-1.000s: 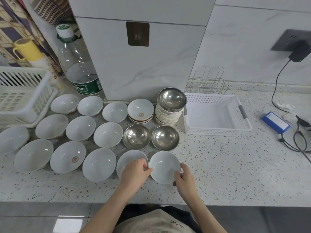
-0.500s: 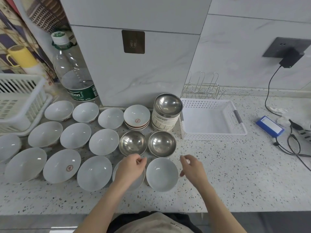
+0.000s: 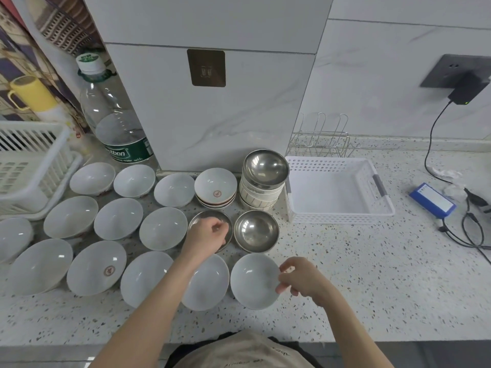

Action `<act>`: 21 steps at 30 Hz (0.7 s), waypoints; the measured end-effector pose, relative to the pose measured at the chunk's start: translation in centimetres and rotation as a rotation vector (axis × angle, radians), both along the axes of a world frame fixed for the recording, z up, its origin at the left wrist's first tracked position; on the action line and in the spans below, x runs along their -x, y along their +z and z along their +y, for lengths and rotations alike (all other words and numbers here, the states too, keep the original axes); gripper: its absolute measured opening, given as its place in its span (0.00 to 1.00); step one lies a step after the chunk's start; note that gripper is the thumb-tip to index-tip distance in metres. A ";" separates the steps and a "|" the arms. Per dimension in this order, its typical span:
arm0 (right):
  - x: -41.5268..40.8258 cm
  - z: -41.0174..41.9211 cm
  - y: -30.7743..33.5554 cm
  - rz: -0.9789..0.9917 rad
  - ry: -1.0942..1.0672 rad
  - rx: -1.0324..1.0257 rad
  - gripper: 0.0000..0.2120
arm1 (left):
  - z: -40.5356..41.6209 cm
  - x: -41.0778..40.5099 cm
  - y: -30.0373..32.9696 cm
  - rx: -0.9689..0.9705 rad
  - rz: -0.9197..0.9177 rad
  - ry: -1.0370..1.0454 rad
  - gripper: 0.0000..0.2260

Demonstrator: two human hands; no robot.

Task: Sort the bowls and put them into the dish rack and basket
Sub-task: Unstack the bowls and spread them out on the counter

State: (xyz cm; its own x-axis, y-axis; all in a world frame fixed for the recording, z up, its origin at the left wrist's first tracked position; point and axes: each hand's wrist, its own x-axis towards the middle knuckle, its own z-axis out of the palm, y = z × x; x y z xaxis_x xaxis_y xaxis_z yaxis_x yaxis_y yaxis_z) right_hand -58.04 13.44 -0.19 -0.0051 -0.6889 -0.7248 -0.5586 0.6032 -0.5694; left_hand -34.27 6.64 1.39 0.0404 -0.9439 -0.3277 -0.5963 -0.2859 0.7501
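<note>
Many white ceramic bowls lie spread over the speckled counter [image 3: 345, 274]. My left hand [image 3: 207, 235] hovers over a steel bowl [image 3: 210, 215] in the middle, fingers loosely bent, holding nothing. A second steel bowl [image 3: 256, 231] sits right of it. My right hand [image 3: 300, 280] pinches the right rim of the nearest white bowl [image 3: 252, 281], which rests on the counter. Another white bowl [image 3: 206, 282] lies partly under my left forearm. The white perforated basket [image 3: 340, 216] stands empty at the right, with the wire dish rack [image 3: 321, 139] behind it.
A stack of ribbed bowls topped by a steel bowl [image 3: 265, 166] stands beside the basket, next to a stack of logo bowls [image 3: 215, 187]. A water bottle [image 3: 114, 123] and a white crate [image 3: 29, 166] are at the left. A blue box [image 3: 433, 200] and cables lie far right.
My left hand has moved forward from the near white bowls to above the steel bowl. My right hand let go of the white bowl, lifted, then came back to its right rim.
</note>
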 end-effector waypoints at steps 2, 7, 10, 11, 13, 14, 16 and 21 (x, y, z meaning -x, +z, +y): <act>-0.1 0.2 -0.2 -0.010 -0.018 0.007 0.10 | 0.1 0.1 -0.2 -0.011 0.005 -0.004 0.09; -0.4 0.2 -0.1 -0.034 -0.040 0.027 0.09 | -0.1 0.5 -0.3 -0.020 0.020 -0.008 0.08; -0.4 0.2 0.1 -0.052 -0.058 0.031 0.08 | -0.6 1.0 -0.3 -0.004 0.009 -0.028 0.09; -0.4 0.2 0.1 -0.053 -0.059 0.032 0.08 | -0.7 1.2 -0.2 0.002 0.006 -0.036 0.10; -0.4 0.2 0.3 -0.050 -0.058 0.038 0.08 | -1.3 1.5 0.2 0.019 -0.003 -0.056 0.10; -0.3 0.1 0.4 -0.043 -0.060 0.047 0.08 | -1.6 1.7 0.4 0.030 -0.007 -0.070 0.10; 0.1 -0.4 0.8 -0.032 -0.086 0.076 0.07 | -2.6 2.1 1.1 0.037 0.008 -0.090 0.09; 1.4 -3.9 3.0 -0.061 -0.251 0.234 0.07 | -6.8 3.7 3.2 0.060 0.004 -0.054 0.27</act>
